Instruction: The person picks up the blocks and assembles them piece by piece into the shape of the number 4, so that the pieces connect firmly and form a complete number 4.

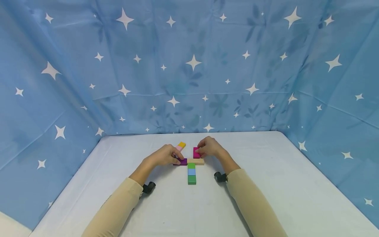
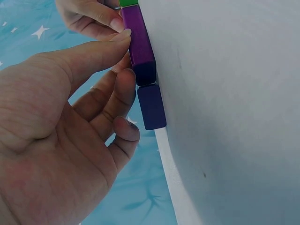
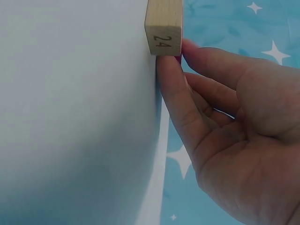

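My left hand (image 1: 166, 154) pinches a purple block (image 1: 183, 162) between thumb and fingers; its thumb lies along the side of that block in the left wrist view. A dark blue block (image 2: 152, 108) sits against the purple one's end there. With thumb and fingers, my right hand (image 1: 209, 146) grips a magenta block (image 1: 196, 152) lying behind a plain wooden block (image 1: 196, 161). The wooden block's end (image 3: 165, 41), marked 24, hides most of the magenta block in the right wrist view. Purple and wooden blocks lie end to end.
Green, light blue and darker green blocks (image 1: 191, 179) run in a column toward me from the wooden block. Behind the left hand, pink and yellow blocks (image 1: 182, 144) slant away. A white-covered table (image 1: 189, 210) meets a blue star-patterned curtain (image 1: 189, 79).
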A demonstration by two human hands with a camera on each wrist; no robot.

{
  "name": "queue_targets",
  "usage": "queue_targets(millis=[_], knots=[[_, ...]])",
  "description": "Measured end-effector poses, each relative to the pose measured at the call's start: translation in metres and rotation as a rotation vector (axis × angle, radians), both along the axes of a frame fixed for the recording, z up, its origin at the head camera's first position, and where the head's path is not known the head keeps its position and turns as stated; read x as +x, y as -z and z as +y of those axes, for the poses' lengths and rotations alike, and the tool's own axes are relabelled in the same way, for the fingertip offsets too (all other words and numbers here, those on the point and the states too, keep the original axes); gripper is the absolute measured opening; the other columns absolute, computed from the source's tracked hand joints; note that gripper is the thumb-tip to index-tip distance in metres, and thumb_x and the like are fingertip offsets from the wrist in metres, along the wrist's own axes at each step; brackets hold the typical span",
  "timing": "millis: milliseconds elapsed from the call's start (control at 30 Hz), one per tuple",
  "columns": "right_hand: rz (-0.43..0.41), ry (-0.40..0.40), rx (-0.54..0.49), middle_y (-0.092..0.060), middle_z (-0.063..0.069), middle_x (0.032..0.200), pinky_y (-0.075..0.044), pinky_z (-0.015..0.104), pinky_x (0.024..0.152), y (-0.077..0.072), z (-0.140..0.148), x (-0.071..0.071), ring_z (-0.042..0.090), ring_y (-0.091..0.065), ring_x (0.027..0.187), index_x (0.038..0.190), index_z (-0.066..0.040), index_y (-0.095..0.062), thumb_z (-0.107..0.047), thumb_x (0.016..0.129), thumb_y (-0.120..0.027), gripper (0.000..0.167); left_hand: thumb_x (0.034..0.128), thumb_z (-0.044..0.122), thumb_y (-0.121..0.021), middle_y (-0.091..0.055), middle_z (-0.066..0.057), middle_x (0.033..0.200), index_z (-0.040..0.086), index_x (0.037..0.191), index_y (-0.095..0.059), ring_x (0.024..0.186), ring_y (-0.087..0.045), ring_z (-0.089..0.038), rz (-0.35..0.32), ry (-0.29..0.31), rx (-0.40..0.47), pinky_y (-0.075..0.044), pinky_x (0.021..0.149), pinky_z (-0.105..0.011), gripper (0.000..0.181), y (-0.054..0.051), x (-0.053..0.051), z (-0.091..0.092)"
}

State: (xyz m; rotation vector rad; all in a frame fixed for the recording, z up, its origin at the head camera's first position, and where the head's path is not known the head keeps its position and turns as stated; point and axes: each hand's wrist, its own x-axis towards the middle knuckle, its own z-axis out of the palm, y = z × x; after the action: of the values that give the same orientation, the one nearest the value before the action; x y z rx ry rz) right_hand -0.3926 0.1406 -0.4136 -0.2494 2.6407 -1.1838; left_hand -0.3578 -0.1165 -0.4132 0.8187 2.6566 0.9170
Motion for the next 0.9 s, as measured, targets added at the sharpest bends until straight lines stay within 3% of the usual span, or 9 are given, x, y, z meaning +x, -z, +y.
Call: queue_targets(millis=[900], knots=[[0.036, -0.037, 0.007, -0.074, 0.012, 0.105, -0.062, 0.028, 0.078, 0.002, -0.014, 0.001, 0.015, -0.075, 0.077, 0.121, 0.001, -0.073, -0.014, 0.095, -0.077, 0.031, 0.0913, 0.010, -0.080, -0.076, 0.005, 0.098, 0.018, 0.105, -0.084, 0.088, -0.059, -0.016, -0.008, 0.000, -0.010, -0.051, 0.074, -0.029, 0.016, -0.001, -0.001, 0.000]])
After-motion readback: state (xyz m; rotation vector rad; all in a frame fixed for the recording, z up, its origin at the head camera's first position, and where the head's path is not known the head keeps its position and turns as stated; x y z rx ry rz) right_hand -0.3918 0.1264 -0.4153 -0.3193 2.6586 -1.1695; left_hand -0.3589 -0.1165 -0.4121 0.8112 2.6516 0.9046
